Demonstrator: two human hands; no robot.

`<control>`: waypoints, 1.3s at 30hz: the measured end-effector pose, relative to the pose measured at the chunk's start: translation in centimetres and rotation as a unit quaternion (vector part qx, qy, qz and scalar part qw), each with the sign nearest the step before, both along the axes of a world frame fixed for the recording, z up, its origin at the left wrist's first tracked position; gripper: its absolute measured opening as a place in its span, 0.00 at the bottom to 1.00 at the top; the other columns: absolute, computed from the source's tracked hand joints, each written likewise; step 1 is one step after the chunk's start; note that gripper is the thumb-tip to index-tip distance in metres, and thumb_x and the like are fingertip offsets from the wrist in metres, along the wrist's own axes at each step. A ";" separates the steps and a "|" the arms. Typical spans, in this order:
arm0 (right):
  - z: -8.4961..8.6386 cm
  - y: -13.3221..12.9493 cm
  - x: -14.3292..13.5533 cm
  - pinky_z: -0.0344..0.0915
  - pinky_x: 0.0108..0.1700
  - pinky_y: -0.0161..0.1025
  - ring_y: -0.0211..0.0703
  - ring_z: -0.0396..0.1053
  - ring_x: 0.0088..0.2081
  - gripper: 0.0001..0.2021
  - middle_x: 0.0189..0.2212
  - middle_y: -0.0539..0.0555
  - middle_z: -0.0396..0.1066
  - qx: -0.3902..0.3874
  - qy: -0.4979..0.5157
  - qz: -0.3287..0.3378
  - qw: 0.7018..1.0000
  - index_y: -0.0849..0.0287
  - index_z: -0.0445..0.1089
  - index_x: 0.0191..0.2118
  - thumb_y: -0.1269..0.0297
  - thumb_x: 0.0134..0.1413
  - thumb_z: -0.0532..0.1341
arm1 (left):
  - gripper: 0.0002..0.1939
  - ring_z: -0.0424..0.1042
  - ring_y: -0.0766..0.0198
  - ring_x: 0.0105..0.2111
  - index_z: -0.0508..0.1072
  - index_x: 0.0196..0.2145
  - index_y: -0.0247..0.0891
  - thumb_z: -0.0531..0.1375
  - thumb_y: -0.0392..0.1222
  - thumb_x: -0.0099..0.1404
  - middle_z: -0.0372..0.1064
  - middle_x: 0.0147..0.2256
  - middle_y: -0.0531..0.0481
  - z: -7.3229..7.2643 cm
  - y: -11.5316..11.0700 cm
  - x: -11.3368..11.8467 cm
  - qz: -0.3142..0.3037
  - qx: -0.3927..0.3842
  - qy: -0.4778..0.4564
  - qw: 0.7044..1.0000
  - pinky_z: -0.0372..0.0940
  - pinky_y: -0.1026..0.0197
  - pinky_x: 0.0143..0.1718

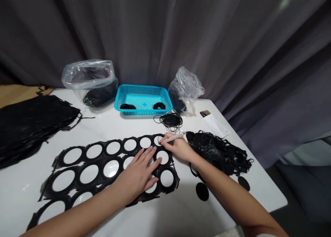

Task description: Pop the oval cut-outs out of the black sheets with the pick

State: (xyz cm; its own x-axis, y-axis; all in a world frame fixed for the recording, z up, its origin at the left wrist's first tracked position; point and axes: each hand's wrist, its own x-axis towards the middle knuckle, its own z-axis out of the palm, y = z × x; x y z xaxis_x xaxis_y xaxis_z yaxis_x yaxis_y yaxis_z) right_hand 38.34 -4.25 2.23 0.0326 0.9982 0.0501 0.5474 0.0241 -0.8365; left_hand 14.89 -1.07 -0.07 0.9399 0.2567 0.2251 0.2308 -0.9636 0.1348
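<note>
Head view: the black holed sheet (pixel 101 171) lies flat on the white table (pixel 178 213), at seven o'clock from the view's centre. The left hand (pixel 141 171) is open, fingers spread over the sheet's three o'clock side, presumably pressing it against sliding; the right hand (pixel 178 148), at the two o'clock corner, grips a pale pen-like tool (pixel 176 137) low, likely for fine control, its fingertips at a hole's edge. The sheet looks thin and ragged-edged, with rows of round openings, dark-rimmed, showing white through. Outward from it, thin black rings (pixel 171 122) heap at two o'clock and a blue basket (pixel 144 111) sits at one, probably for easy reach; black scraps (pixel 219 154) pile at three, a dark stack (pixel 33 123) at ten.
</note>
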 end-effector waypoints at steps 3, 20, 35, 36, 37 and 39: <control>-0.6 -0.2 -0.1 0.64 0.44 0.38 0.42 0.72 0.40 0.05 0.37 0.50 0.77 -0.020 0.014 0.008 1.000 0.56 0.71 0.34 0.66 0.61 0.59 | 0.28 0.57 0.42 0.66 0.64 0.62 0.40 0.63 0.47 0.68 0.55 0.67 0.33 -0.3 0.0 0.1 0.002 0.002 0.007 1.000 0.54 0.39 0.64; -0.8 -0.6 -0.6 0.65 0.45 0.39 0.44 0.72 0.40 0.05 0.36 0.52 0.78 0.047 -0.060 0.043 0.996 0.56 0.72 0.34 0.69 0.62 0.60 | 0.31 0.55 0.40 0.67 0.64 0.63 0.41 0.65 0.47 0.66 0.54 0.67 0.31 -0.6 -0.3 0.1 0.003 -0.002 0.013 1.000 0.53 0.38 0.64; -1.4 -1.2 -1.2 0.63 0.50 0.47 0.51 0.70 0.46 0.07 0.43 0.60 0.77 0.116 -0.232 0.116 0.959 0.58 0.72 0.44 0.69 0.65 0.57 | 0.27 0.55 0.42 0.67 0.66 0.62 0.43 0.62 0.51 0.68 0.54 0.68 0.35 -0.7 -0.4 0.0 0.013 -0.032 0.001 0.999 0.52 0.38 0.65; -1.4 -1.0 -1.0 0.61 0.50 0.48 0.52 0.70 0.46 0.07 0.44 0.61 0.77 0.128 -0.276 0.127 0.944 0.59 0.71 0.44 0.69 0.64 0.57 | 0.26 0.55 0.42 0.67 0.66 0.62 0.44 0.62 0.51 0.69 0.54 0.67 0.35 -0.7 -0.4 0.0 0.013 -0.037 0.001 0.999 0.51 0.37 0.65; -1.3 -0.6 -0.4 0.61 0.50 0.48 0.53 0.69 0.46 0.07 0.45 0.62 0.76 0.135 -0.312 0.118 0.933 0.60 0.71 0.44 0.70 0.63 0.57 | 0.26 0.55 0.42 0.67 0.67 0.61 0.44 0.61 0.51 0.69 0.55 0.67 0.35 -0.6 -0.4 0.0 0.012 -0.042 0.001 0.999 0.51 0.37 0.65; -0.7 0.6 1.4 0.61 0.48 0.48 0.53 0.69 0.43 0.07 0.42 0.63 0.76 0.146 -0.351 0.028 0.925 0.60 0.71 0.41 0.72 0.62 0.56 | 0.25 0.54 0.42 0.67 0.67 0.61 0.44 0.61 0.51 0.69 0.54 0.67 0.35 -0.5 -0.4 0.0 0.011 -0.046 0.002 0.999 0.51 0.37 0.65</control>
State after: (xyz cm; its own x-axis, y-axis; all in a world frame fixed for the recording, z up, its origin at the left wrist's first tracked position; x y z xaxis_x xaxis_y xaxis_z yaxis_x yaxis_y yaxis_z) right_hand 39.77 -3.69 1.55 -0.1621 0.9376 0.3076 0.9437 0.2384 -0.2294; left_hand 14.84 -1.51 -0.60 0.9348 0.2962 0.1961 0.2518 -0.9418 0.2226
